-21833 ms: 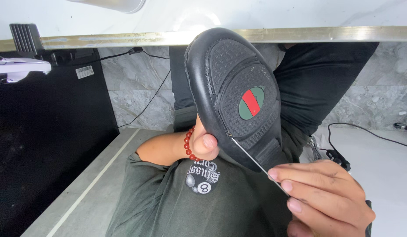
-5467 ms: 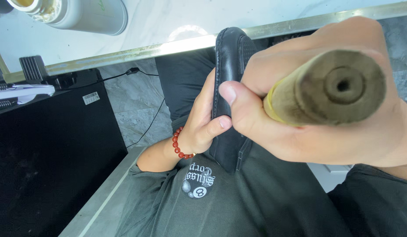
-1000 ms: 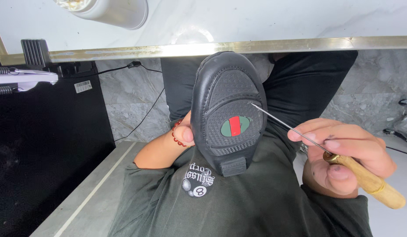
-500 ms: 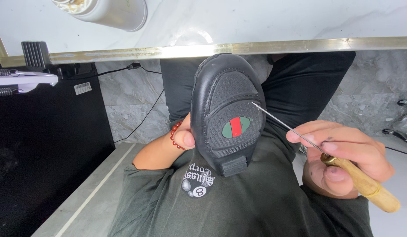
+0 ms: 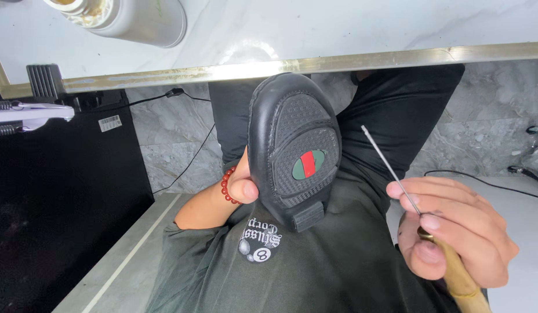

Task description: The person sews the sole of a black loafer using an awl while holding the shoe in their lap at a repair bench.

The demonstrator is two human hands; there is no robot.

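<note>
Left hand (image 5: 241, 186) grips black shoe (image 5: 293, 148); right hand (image 5: 451, 229) holds awl (image 5: 396, 179).

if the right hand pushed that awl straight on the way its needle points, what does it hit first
Probably the black trouser leg behind the tip. The right hand aims the awl up-left, passing right of the shoe; depth is unclear, so it may run free toward the table edge.

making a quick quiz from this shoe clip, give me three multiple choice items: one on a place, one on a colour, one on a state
1. Where is the awl's tip?
A. right of the sole, clear of it
B. stuck in the sole
C. on the countertop

2. What colours is the sole's oval patch?
A. blue and white
B. green and red
C. yellow and black

3. How is the shoe held?
A. sole toward the camera
B. sole down
C. lying on the floor

Answers:
1 A: the awl, in the right hand, shows a gap.
2 B: patch.
3 A: left hand holds the shoe, tread showing.
</note>
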